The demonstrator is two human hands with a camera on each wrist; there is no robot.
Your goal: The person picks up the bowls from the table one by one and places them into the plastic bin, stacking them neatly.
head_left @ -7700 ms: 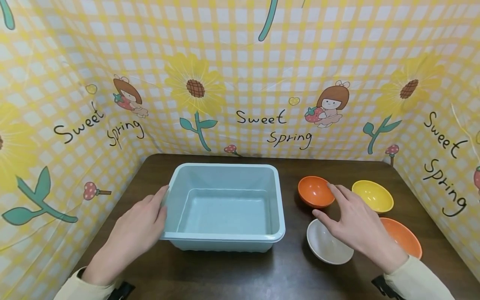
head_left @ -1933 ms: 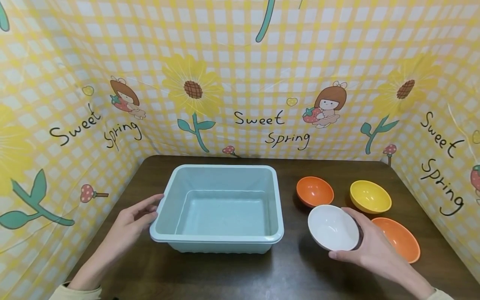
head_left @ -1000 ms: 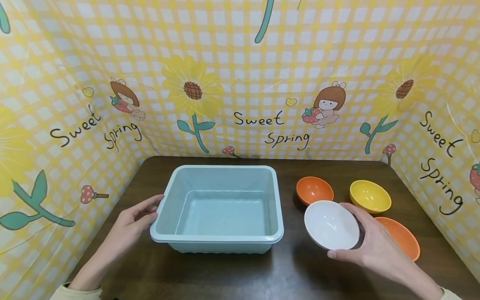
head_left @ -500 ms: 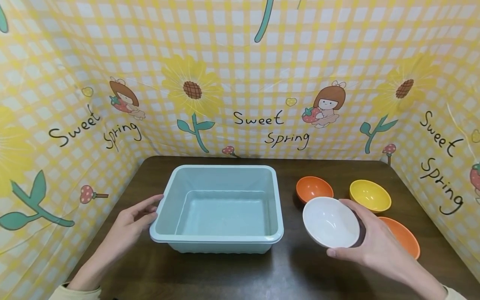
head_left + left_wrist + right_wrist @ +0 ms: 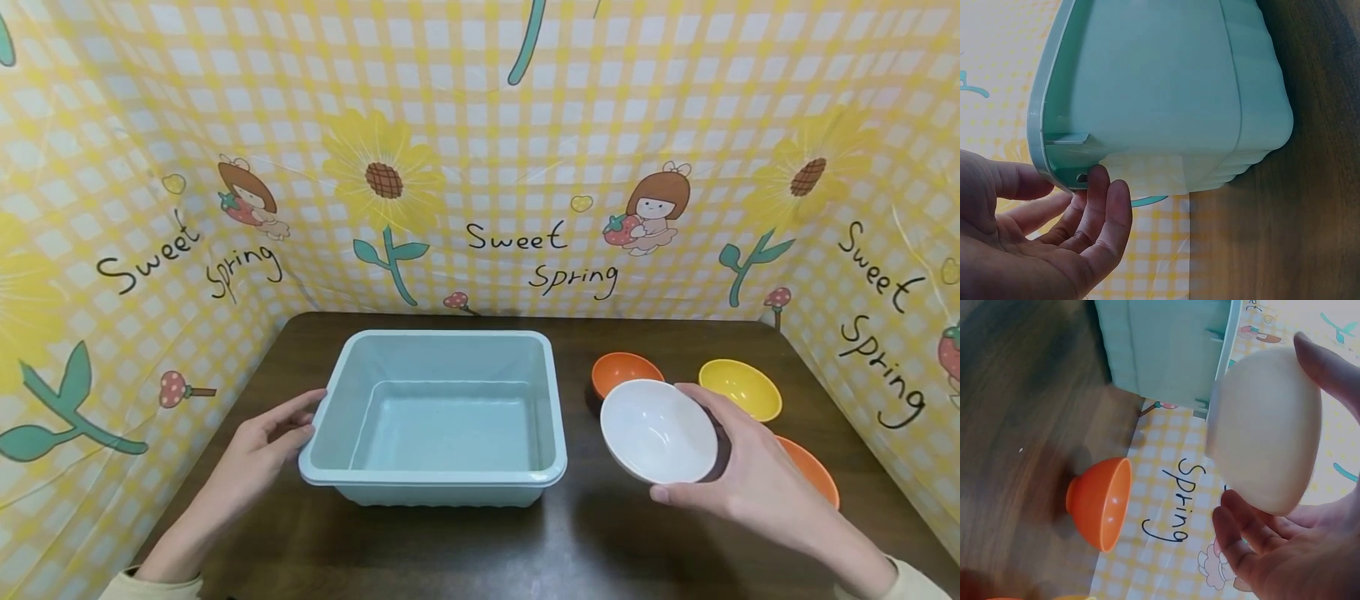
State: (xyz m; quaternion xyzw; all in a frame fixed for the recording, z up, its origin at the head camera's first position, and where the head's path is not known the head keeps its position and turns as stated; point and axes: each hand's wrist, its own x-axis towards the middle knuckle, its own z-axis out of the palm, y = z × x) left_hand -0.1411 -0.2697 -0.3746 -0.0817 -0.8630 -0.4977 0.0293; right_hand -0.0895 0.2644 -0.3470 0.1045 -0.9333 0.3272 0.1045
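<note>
White bowl [image 5: 658, 429] in R hand [image 5: 759, 479], gripped btwn thumb n fingers above dark tbl [image 5: 420, 550], right of ctr; red-orange bowl [image 5: 621, 372] n yellow bowl [image 5: 742, 390] beyond, mid-right; L hand [image 5: 257, 454] pinches left rim of lt-blue basin [image 5: 431, 477], ctr-left.

It looks like a makeshift tabletop booth, a dark wood-grain table [image 5: 480, 550] walled on three sides by yellow-checked cloth [image 5: 495, 158].

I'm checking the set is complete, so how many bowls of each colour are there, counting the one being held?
White bowl: 1, in the right hand
Orange bowls: 2, different shades
Yellow bowl: 1
Total: 4
</note>
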